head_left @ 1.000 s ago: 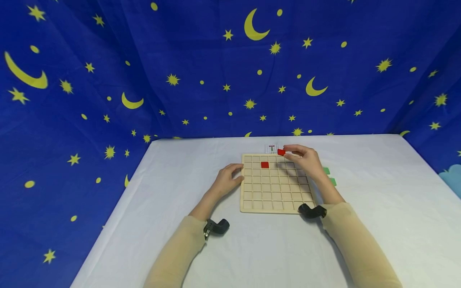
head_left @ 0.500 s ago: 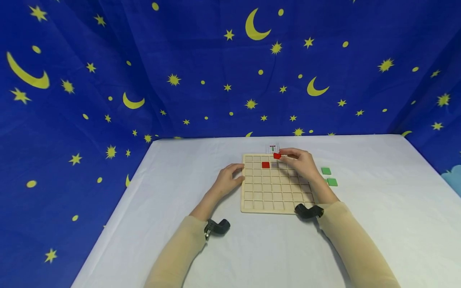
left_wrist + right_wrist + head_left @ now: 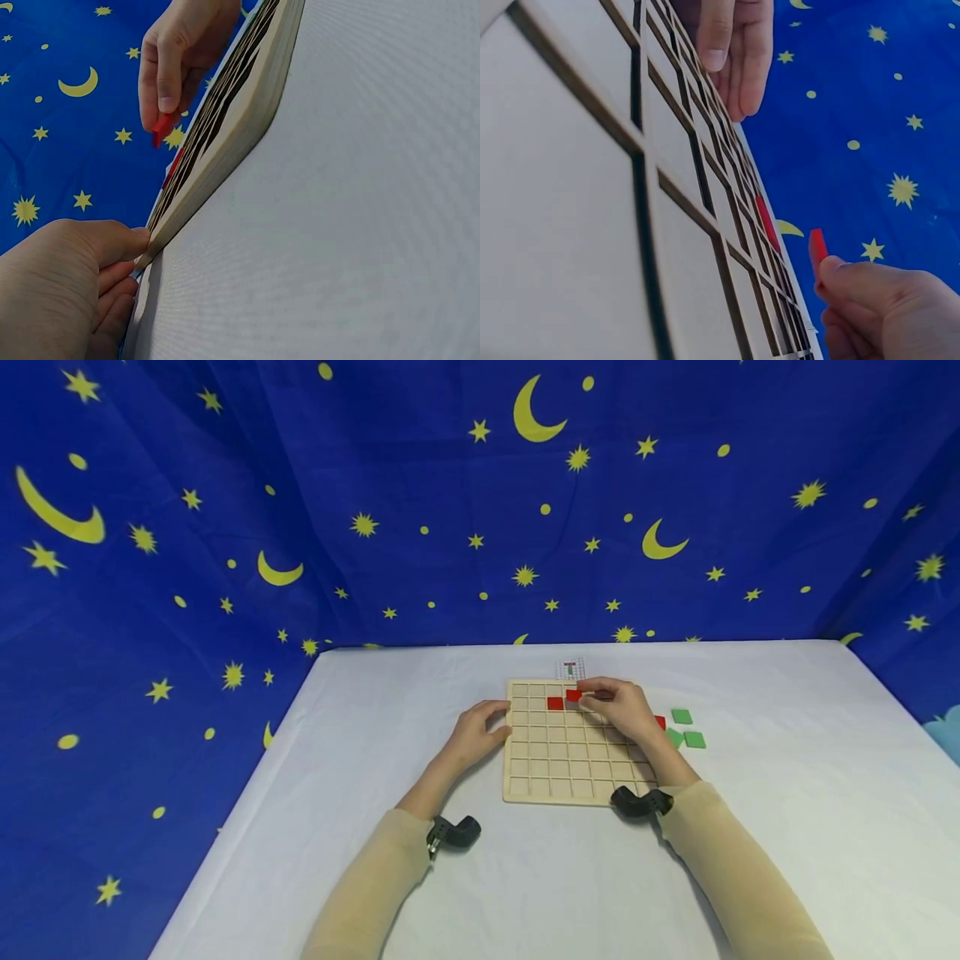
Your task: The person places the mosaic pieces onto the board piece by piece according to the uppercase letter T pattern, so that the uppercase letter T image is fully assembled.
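Head view's bright w/ soft, even light, prob. from overhead; my R hand (image 3: 621, 708) casts a faint shadow on the board (image 3: 558, 750), & the card (image 3: 570, 668) is too small to read. L wrist view's dimmer, cloth (image 3: 337, 195) greyish w/ fine ripples. R wrist view bends nearby gridlines, wide-lens style.

Beige long sleeves (image 3: 367, 883) with curved black wrist devices (image 3: 462, 833)
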Demonstrator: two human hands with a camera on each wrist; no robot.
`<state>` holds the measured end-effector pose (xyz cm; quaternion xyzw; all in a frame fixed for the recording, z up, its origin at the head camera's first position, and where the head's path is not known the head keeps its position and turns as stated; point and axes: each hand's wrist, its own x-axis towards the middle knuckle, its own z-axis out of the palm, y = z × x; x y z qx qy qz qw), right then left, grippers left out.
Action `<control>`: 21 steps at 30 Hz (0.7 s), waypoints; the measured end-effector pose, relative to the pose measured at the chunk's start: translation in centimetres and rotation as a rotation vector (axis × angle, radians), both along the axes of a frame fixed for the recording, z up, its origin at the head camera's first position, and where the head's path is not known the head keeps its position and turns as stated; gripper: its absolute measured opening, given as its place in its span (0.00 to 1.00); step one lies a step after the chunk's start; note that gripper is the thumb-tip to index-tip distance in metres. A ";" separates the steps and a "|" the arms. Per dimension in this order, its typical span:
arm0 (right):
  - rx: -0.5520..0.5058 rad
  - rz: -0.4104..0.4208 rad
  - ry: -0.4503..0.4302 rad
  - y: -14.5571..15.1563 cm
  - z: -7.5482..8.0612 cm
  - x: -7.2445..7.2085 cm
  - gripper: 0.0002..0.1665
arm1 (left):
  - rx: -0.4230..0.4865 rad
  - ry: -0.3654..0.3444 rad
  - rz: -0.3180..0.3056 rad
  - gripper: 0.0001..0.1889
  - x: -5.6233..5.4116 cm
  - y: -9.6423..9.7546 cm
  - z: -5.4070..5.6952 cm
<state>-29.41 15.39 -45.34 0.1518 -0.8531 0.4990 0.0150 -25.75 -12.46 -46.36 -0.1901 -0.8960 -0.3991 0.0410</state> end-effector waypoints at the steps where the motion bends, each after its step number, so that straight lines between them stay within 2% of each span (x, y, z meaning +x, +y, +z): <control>1: 0.011 0.001 0.008 0.0 -0.1 0.0 0.18 | -0.002 -0.001 0.000 0.23 0.0 0.0 0.0; 17: 0.157 0.012 0.167 -0.4 -0.8 -0.2 0.18 | 0.006 -0.011 0.006 0.24 0.1 0.1 0.2; 21: 0.176 0.016 0.181 -0.5 -0.8 -0.1 0.18 | 0.012 -0.011 0.001 0.24 0.2 0.0 0.1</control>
